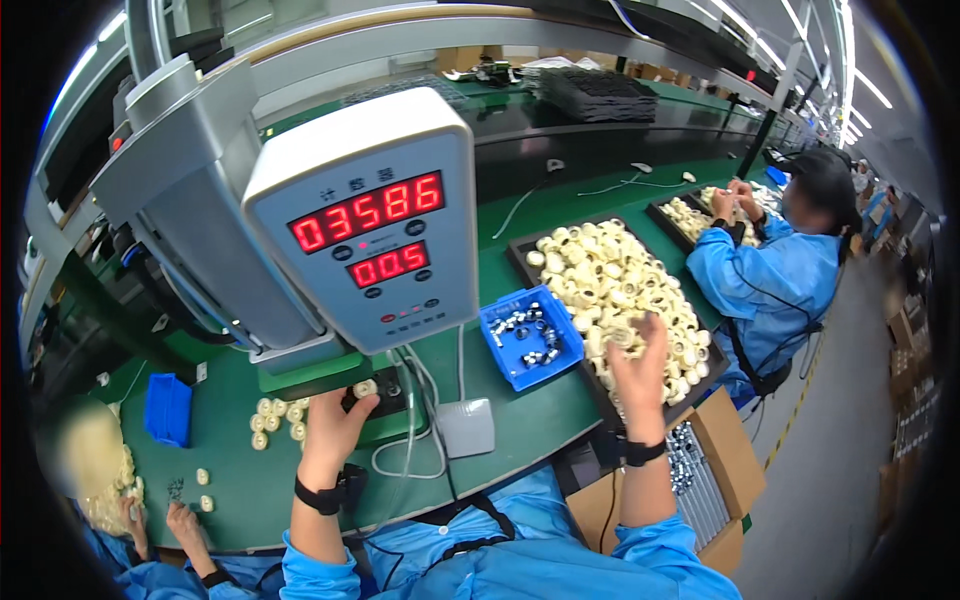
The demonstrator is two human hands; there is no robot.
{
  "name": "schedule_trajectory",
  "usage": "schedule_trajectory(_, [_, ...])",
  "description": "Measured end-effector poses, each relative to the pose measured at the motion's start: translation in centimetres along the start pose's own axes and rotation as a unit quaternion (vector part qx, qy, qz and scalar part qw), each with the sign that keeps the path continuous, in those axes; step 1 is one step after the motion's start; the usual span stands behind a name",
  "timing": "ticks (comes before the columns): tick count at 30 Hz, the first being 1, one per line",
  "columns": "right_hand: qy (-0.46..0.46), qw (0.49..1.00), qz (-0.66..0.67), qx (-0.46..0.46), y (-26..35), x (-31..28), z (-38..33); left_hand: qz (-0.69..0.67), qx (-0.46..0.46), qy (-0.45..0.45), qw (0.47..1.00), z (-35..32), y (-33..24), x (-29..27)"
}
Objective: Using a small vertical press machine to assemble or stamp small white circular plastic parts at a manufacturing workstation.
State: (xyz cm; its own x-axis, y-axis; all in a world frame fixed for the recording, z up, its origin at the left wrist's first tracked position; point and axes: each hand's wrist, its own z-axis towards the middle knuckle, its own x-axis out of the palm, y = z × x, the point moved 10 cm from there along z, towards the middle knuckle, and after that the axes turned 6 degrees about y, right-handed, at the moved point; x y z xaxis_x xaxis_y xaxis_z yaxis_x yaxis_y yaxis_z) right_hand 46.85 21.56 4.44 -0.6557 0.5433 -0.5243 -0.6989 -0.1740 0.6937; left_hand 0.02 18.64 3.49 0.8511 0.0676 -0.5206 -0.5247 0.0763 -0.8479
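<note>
My left hand point(335, 430) is under the press head point(310, 372), its thumb and fingers closed on a cream round plastic part point(365, 388) at the dark fixture point(395, 393). My right hand point(640, 375) is over the black tray point(520, 262), which is heaped with cream round plastic parts point(600, 262). Between its thumb and fingers is one such part point(622, 336); some of the grip is hidden. A blue bin point(510, 368) with small metal pieces stands between the tray and the press.
A counter box point(365, 220) with red digits rises in front of me. Loose cream parts point(268, 412) lie left of the press. Cables and a white box point(466, 428) lie right of it. A carton point(735, 455) of metal pieces stands below the tray. Co-workers sit on both sides.
</note>
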Motion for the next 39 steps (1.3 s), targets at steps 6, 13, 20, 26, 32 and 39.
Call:
schedule_trajectory(6, [0.028, 0.946, 0.310, 0.089, 0.1, 0.2, -3.8, 0.112, 0.044, 0.030, 0.992, 0.4, -1.1, 0.8])
schedule_trajectory(13, [0.297, 0.674, 0.623, 0.264, 9.0, 13.2, -11.2, 0.169, 0.067, -0.068, 0.981, -3.9, -1.7, -0.6])
schedule_trajectory(20, [0.432, 0.404, 0.723, 0.356, 20.1, 21.4, -14.6, 0.005, -0.035, -0.235, 0.971, -13.9, 5.3, -6.2])
schedule_trajectory(26, [0.431, 0.364, 0.751, 0.342, 22.7, 24.8, -14.6, -0.054, -0.067, -0.366, 0.927, -21.7, 11.8, -8.9])
schedule_trajectory(32, [0.387, 0.392, 0.745, 0.377, 23.8, 26.1, -14.7, 0.022, -0.059, -0.366, 0.929, -20.7, 8.6, -8.7])
schedule_trajectory(39, [0.369, 0.407, 0.756, 0.356, 23.4, 26.7, -14.2, 0.101, 0.006, -0.345, 0.933, -20.7, 8.0, -8.4])
